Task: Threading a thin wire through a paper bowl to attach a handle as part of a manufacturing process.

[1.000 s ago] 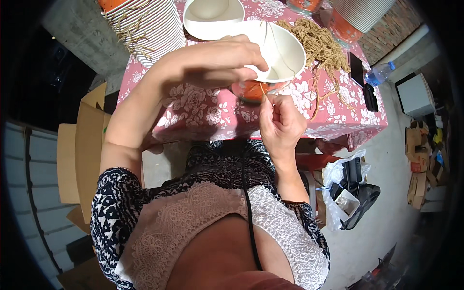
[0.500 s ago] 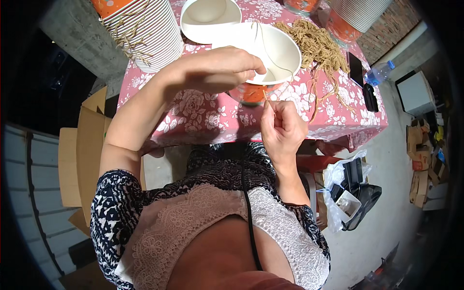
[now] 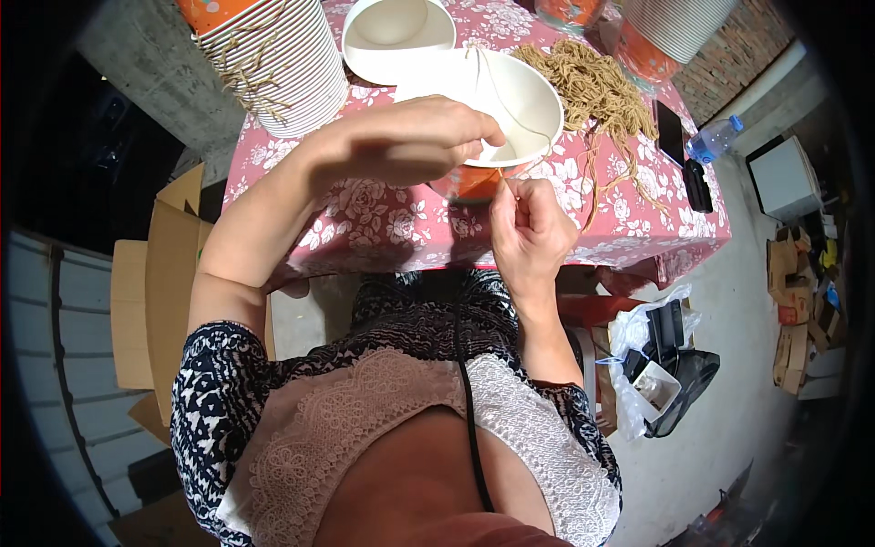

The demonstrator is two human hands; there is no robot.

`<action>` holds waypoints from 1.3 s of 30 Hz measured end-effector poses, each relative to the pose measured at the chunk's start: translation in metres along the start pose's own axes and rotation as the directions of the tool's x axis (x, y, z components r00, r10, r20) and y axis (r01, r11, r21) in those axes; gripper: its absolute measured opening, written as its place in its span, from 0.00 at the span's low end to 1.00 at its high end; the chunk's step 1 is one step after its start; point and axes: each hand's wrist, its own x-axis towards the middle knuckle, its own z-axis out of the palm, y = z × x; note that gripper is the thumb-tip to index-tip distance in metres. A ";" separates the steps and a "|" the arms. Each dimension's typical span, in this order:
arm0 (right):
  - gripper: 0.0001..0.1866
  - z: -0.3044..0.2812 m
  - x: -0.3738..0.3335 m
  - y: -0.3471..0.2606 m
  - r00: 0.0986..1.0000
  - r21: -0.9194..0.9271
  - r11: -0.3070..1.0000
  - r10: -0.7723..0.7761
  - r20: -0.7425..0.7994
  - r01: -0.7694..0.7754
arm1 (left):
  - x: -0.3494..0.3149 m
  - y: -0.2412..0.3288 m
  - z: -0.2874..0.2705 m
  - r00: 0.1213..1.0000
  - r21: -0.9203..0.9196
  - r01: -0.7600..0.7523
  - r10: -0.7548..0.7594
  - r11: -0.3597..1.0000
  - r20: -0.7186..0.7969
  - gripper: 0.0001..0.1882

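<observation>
A paper bucket (image 3: 541, 89), white inside and orange outside, stands near the table's front edge with its mouth up. My left hand (image 3: 421, 133) grips its near-left rim, a fingertip reaching inside; the thumb is mostly hidden. Just below the near rim, my right hand (image 3: 535, 226) is closed in a pinch on a thin strand of twine, which meets the orange wall. A pale length of twine (image 3: 499, 89) hangs in a curve inside the bucket, from the far rim to the right rim. Behind the right side lies a heap of brown twine (image 3: 588, 84), loose ends trailing forward.
A tall stack of paper buckets (image 3: 283, 68) with twine bits stands at left. Behind is another white container (image 3: 398, 23); more stacked buckets (image 3: 679, 32) are at far right. A phone (image 3: 670, 130), black case (image 3: 697, 186) and bottle (image 3: 715, 139) lie along the right edge of the flowered tablecloth (image 3: 629, 223).
My right hand has moved slightly up toward the bucket, and less twine shows above its fingertips. The bucket has shifted and tilted a little; my left hand stays on its rim.
</observation>
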 end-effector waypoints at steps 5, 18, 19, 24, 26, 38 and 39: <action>0.08 0.001 0.000 0.002 1.000 0.013 1.000 -0.011 -0.002 0.011 | -0.001 -0.002 -0.001 0.997 -0.070 -0.071 0.071 0.995 0.001 0.19; 0.07 -0.004 -0.004 -0.006 0.999 0.065 0.998 -0.005 0.036 0.003 | 0.008 0.001 -0.002 0.965 -0.293 0.111 -0.032 0.950 0.261 0.07; 0.07 -0.005 -0.004 -0.006 0.999 0.092 0.996 0.002 0.049 -0.007 | 0.007 0.002 -0.002 0.965 -0.293 0.111 -0.032 0.950 0.262 0.07; 0.06 -0.012 -0.003 -0.006 0.996 0.148 0.989 0.006 0.086 -0.019 | 0.005 -0.001 0.000 0.979 -0.406 0.150 -0.076 0.901 0.191 0.04; 0.06 -0.014 -0.003 -0.009 0.991 0.188 0.978 0.069 0.116 -0.090 | 0.005 -0.006 0.002 0.988 -0.430 0.115 -0.058 0.896 0.145 0.04; 0.10 -0.047 0.012 -0.010 0.979 -0.027 0.999 -0.014 0.204 0.020 | -0.006 0.012 -0.004 0.991 -0.880 -0.083 -0.058 0.467 -0.125 0.08; 0.11 -0.047 0.013 -0.009 0.981 0.015 1.000 -0.024 0.194 0.021 | -0.006 0.013 -0.003 0.990 -0.880 -0.084 -0.058 0.468 -0.126 0.08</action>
